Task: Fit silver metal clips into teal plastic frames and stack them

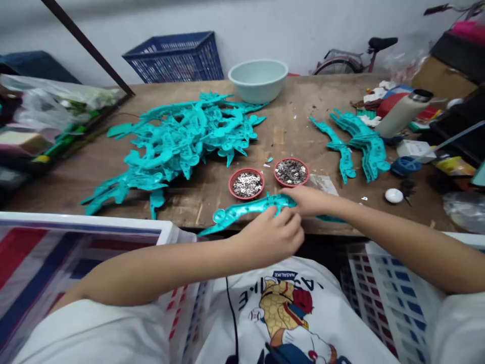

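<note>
A long, curved turquoise plastic part (246, 208) lies across the front edge of the table, in both my hands. My left hand (278, 233) is closed around its near side, fingers curled over the edge. At the part's right end, my right hand (303, 200) pinches it; the fingertips are partly hidden. Just beyond the part stand two small red baskets, the left basket (231, 188) with shiny small metal pieces and the right basket (307, 177) with darker ones. Another turquoise piece (329, 219) shows beneath my right wrist.
A big heap of turquoise parts (182, 131) covers the left of the table. More turquoise parts (366, 141) lie stacked at right, near a bottle (403, 114) and clutter. A pale basin (258, 83) stands at the back. White crates (166, 235) flank my lap.
</note>
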Available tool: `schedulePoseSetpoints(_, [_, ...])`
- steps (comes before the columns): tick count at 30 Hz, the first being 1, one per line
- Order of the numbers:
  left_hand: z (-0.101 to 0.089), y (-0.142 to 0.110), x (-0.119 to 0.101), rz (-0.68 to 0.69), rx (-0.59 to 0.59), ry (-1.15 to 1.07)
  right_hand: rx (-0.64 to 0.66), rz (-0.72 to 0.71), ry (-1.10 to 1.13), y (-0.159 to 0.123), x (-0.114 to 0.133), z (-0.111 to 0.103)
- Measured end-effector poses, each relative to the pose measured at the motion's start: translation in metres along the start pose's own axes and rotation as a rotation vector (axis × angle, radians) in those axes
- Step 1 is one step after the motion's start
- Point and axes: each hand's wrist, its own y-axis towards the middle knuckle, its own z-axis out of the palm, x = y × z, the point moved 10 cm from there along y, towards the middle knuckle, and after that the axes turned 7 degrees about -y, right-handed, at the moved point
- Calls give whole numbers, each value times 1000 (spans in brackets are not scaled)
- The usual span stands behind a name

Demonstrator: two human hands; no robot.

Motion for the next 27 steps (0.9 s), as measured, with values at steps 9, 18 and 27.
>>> schedulePoseSetpoints(9, [129, -36, 59, -431, 620, -188, -33, 236, -380, 18, -47, -10])
schedulePoseSetpoints(18, [100, -19, 141, -433, 366, -278, -9, -9, -405, 54, -98, -4])
schedulePoseSetpoints(27, [144, -52, 224, -862, 452, -324, -308, -2, -335, 38, -106, -36])
